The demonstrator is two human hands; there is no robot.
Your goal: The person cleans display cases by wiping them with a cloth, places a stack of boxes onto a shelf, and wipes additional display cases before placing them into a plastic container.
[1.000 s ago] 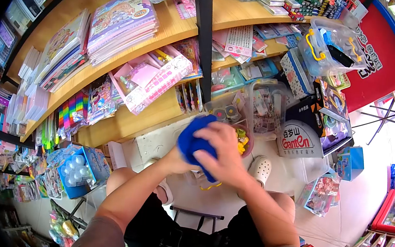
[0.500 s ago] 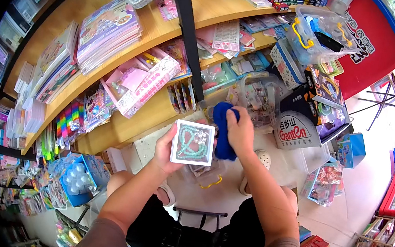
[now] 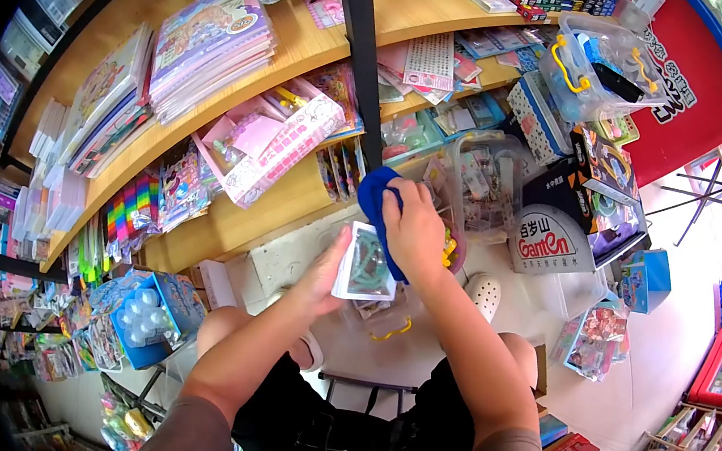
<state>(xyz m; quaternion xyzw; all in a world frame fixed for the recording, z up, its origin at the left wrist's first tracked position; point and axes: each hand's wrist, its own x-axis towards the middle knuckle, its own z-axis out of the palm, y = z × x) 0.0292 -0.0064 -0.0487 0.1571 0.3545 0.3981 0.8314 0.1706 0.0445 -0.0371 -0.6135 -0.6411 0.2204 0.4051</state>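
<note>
Showing white edges, the clear-topped box [image 3: 367, 264] holds seemingly green beads [image 3: 368, 275].

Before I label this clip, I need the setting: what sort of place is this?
Probably a small stationery or gift shop: a stack of picture-covered books lies on a wooden shelf, a pink box sits below it, and colourful packets are crowded nearby.

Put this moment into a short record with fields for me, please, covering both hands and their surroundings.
Left hand: holds a white-edged case with something green inside
Right hand: grips a blue cloth at the case's edge; contact unclear
Left side: stacked booklets on a wooden shelf
Right side: printed carton on the floor
</note>
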